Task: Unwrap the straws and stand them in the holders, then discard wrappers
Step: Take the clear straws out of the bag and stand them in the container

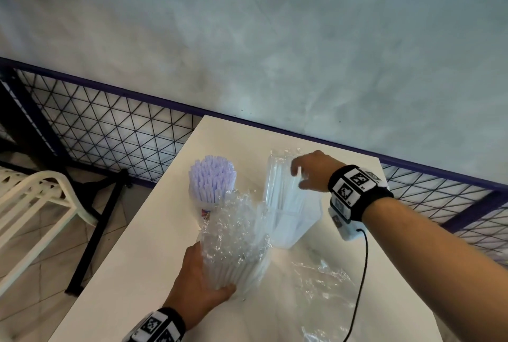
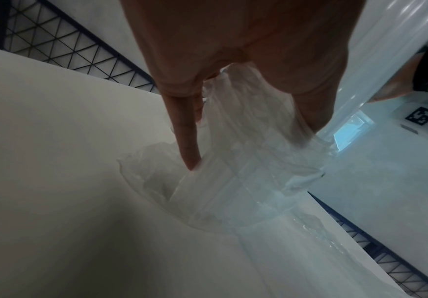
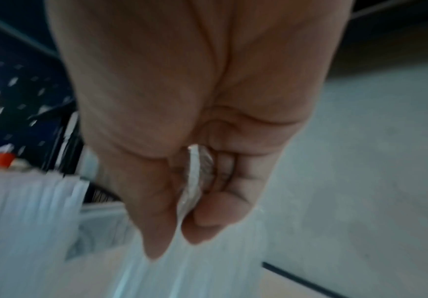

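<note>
On the white table (image 1: 154, 231) my left hand (image 1: 209, 273) grips a bundle of white straws (image 1: 233, 259), upright and still in its crinkled clear wrapper. From the wrist, my left hand (image 2: 248, 129) has finger and thumb round the bundle (image 2: 246, 181). Farther back, my right hand (image 1: 305, 174) pinches the clear wrapper (image 1: 280, 157) round straws that stand in a clear rectangular holder (image 1: 299, 226). The blurred right wrist view has my right hand (image 3: 180, 240) pinching that film (image 3: 192, 181). A round holder of lilac-white straws (image 1: 213, 179) stands to the left.
A loose clear wrapper (image 1: 321, 278) lies on the table near my right forearm, and the wrist camera's black cable (image 1: 360, 273) hangs over it. A wire mesh fence (image 1: 110, 127) runs behind the table. A white chair (image 1: 35, 204) stands left on the floor.
</note>
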The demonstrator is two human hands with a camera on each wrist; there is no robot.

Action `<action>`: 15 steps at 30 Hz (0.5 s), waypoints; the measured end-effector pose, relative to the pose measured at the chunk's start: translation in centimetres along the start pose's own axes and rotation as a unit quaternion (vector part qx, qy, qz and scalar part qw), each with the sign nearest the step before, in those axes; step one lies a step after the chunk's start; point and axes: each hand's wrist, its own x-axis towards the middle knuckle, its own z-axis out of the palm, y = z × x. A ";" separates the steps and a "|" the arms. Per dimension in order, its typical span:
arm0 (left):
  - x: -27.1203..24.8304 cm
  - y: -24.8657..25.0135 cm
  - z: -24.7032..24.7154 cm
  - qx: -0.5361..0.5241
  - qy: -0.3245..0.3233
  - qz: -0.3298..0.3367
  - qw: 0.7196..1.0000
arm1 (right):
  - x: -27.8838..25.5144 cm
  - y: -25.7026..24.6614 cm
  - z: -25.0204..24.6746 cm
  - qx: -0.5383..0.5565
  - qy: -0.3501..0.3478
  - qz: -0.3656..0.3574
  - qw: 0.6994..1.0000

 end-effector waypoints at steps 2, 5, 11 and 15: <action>0.1 0.1 0.0 -0.001 0.000 0.001 1.000 | 0.6 -0.6 -0.3 0.098 0.074 -0.021 0.992; -0.1 -0.1 0.1 -0.014 -0.003 -0.002 1.000 | 1.7 -1.4 0.2 0.143 0.147 -0.009 0.979; -0.1 -0.2 0.1 -0.025 -0.001 0.000 1.000 | 1.4 -2.1 0.1 0.022 -0.019 0.018 0.999; -0.1 -0.1 0.2 -0.027 0.005 0.003 1.000 | -0.9 -2.8 -0.6 0.080 0.067 -0.011 0.994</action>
